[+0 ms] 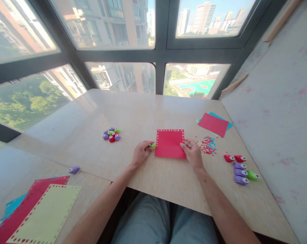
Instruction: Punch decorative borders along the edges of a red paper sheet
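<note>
The left hand's (141, 153) grip is closed around a small green punch (152, 145) at the left edge of a red card (170, 145). The right hand's (192, 152) grip pinches the card's right edge, thumb on top. The card is in front of the person, near the middle of the bench (143, 173); whether it rests flat is unclear. Holes line its top edge and part of the left, so the step in hand looks like punching a border; the next move seems to call for a steady card and a firm squeeze. Both forearms slant inward, hands low. Farther out: confetti (208, 145) and stacked cards (213, 124) rightward, a punch cluster (112, 134) leftward, and hole-edged sheets (46, 213) at near left.
</note>
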Demonstrator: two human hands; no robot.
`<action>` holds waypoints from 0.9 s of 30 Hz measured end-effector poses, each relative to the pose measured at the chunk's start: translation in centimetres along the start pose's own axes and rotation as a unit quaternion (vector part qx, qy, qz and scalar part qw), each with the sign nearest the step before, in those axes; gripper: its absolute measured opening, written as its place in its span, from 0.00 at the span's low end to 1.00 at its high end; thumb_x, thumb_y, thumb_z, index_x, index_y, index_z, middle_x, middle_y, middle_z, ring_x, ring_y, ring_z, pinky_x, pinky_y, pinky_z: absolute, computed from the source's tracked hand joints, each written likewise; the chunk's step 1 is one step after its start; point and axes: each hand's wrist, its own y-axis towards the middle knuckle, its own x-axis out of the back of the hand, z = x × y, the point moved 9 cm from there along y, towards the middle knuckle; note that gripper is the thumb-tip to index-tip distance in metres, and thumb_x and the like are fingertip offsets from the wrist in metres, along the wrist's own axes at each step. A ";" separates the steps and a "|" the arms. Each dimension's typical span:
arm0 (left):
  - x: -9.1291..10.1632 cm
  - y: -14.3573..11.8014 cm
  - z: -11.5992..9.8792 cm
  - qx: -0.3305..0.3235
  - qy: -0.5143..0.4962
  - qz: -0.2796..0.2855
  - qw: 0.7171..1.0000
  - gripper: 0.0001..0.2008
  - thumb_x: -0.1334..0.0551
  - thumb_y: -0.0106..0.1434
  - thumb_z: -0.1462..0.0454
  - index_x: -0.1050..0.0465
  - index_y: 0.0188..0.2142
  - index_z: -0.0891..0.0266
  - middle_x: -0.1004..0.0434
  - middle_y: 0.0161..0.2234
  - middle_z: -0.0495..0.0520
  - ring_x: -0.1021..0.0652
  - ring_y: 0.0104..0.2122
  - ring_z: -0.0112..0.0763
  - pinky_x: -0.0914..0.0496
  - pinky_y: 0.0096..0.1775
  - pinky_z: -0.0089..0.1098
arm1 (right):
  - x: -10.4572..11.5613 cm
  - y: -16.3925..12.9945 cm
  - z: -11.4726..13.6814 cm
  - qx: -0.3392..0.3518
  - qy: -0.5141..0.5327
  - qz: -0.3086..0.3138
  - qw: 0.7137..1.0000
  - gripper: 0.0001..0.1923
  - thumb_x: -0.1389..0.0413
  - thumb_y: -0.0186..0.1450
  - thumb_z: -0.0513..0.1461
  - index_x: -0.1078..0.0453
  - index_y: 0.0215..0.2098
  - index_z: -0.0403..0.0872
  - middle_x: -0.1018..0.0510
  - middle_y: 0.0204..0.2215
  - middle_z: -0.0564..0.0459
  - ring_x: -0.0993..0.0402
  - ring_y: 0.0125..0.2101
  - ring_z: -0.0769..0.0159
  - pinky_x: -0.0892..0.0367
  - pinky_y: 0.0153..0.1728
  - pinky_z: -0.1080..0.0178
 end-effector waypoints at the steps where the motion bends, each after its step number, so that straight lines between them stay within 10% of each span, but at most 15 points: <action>1: 0.0 0.0 0.0 0.000 0.000 0.002 1.000 0.15 0.40 0.59 0.71 0.23 0.44 0.58 0.21 0.42 0.55 0.23 0.39 0.33 0.28 0.42 0.34 | 0.0 0.0 0.0 -0.001 0.000 0.001 1.000 0.25 0.38 0.55 0.51 0.29 0.44 0.44 0.19 0.36 0.43 0.21 0.36 0.55 0.26 0.39 0.54; 27: -0.1 -0.1 -0.5 0.010 -0.026 0.013 1.000 0.12 0.37 0.59 0.70 0.22 0.42 0.59 0.22 0.40 0.54 0.24 0.36 0.31 0.29 0.39 0.30 | 0.1 -0.2 0.4 0.006 -0.016 -0.011 1.000 0.23 0.40 0.55 0.50 0.29 0.43 0.44 0.19 0.36 0.42 0.21 0.37 0.54 0.26 0.41 0.54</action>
